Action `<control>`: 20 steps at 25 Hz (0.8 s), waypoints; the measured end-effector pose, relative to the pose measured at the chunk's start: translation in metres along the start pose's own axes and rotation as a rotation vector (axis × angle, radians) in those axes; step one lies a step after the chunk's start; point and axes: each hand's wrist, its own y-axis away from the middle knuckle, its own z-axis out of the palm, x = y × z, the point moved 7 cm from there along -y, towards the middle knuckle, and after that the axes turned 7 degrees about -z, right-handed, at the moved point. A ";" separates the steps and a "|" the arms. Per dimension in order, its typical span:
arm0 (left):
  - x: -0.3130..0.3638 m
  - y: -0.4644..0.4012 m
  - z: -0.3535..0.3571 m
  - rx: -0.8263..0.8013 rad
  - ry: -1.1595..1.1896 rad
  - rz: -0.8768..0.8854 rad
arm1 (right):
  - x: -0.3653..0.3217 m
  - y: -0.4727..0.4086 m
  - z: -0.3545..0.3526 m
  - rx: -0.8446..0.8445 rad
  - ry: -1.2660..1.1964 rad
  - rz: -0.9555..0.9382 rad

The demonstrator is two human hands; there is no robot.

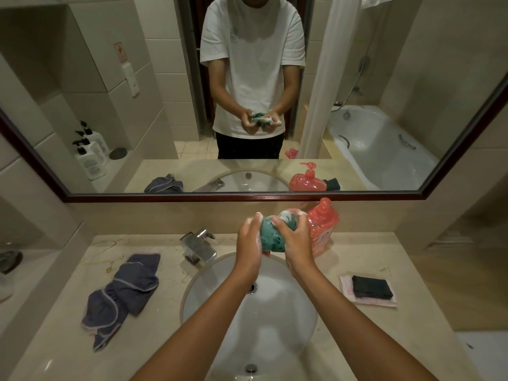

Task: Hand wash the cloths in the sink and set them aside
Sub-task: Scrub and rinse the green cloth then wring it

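Observation:
A bunched, soapy teal cloth (270, 236) is held above the far rim of the white sink (225, 284). My left hand (248, 240) grips its left side and my right hand (295, 237) grips its right side, both with foam on the fingers. A crumpled grey-blue cloth (123, 295) lies on the counter left of the sink. A folded dark cloth (372, 287) rests on a pink cloth (347, 287) at the right.
A chrome tap (198, 244) stands at the sink's back left. A red pump soap bottle (324, 229) stands just behind my right hand. A wide mirror (82, 92) covers the wall above the beige counter (384, 339).

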 end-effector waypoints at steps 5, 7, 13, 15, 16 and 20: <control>0.016 -0.007 -0.002 0.191 -0.176 0.038 | 0.012 0.016 0.018 0.119 -0.077 0.117; 0.018 -0.006 0.000 0.209 -0.239 0.068 | 0.005 0.009 0.021 0.108 -0.007 0.108; 0.025 -0.017 -0.001 0.209 -0.318 0.054 | 0.001 0.004 0.028 0.129 0.125 0.007; 0.018 -0.014 0.000 0.199 -0.334 0.046 | 0.005 -0.002 0.026 0.128 0.137 0.043; 0.014 -0.011 0.002 0.196 -0.363 0.060 | 0.007 -0.008 0.024 0.129 0.128 0.074; 0.010 -0.019 -0.007 0.201 -0.417 0.031 | 0.019 0.001 0.030 0.085 0.150 0.088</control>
